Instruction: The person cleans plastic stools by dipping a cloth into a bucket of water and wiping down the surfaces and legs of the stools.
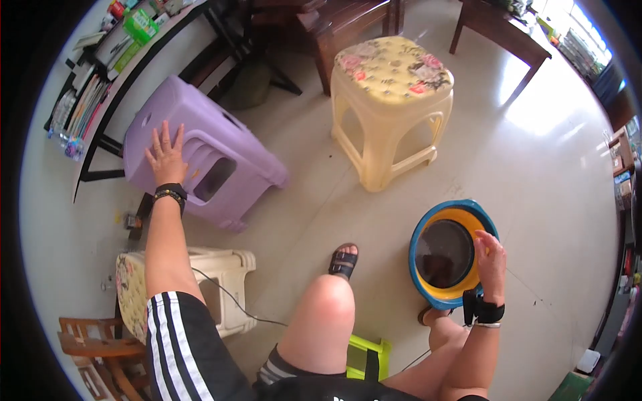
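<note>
My left hand (167,155) lies with spread fingers on the side of a purple plastic stool (221,147), which is tipped over at the left. Over the right rim of a blue and yellow basin (420,281) is my right hand (491,260), its fingers bent and partly overlapping; whether they hold anything is too small to tell. Dark water (444,250) stands in the basin on the floor. A cream stool (381,134) with a flowered yellow seat stands upright between the purple stool and the basin, farther off.
Another cream stool (231,294) lies on its side at the lower left, beside a wooden chair (100,344). A cable (234,301) crosses near my left leg. Part of a green stool (381,347) shows below me. Wooden furniture (501,33) and a shelf with books (87,110) stand farther off.
</note>
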